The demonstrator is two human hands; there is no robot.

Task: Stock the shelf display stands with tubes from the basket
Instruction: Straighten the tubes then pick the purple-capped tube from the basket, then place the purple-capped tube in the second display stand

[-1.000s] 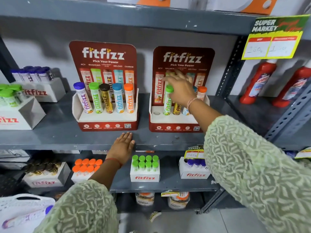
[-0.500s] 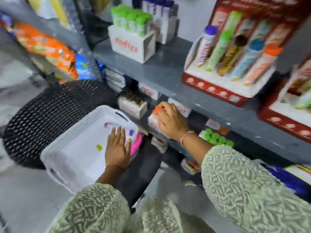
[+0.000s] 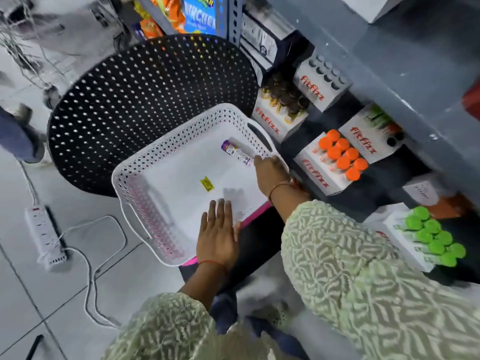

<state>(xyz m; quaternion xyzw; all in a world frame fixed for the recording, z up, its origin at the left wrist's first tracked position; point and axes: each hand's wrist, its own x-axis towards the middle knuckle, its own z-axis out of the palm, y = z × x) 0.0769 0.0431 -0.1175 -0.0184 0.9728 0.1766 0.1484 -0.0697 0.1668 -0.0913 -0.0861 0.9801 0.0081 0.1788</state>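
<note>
Power strip (image 3: 44, 237): white plastic bar on the tiled floor, cable looped beside it
Stool (image 3: 145, 105): round, black, perforated seat; carries the basket's far end
Basket (image 3: 155, 203): white plastic, rectangular, lattice walls, smooth floor with a small yellow sticker (image 3: 207, 183)
Your left hand (image 3: 218, 237): flat, fingers extended, palm down on the basket's near rim, grasping nothing
Tube (image 3: 237, 152): slim cylinder, purple cap, printed label; lies flat in the basket's far right corner, long axis diagonal, cap pointing up-left
Your right hand (image 3: 271, 172): fingertips at the tube's lower end; whether it grips, you cannot tell
Shelf boxes: white card, orange caps (image 3: 342, 154), green caps (image 3: 433, 237)
</note>
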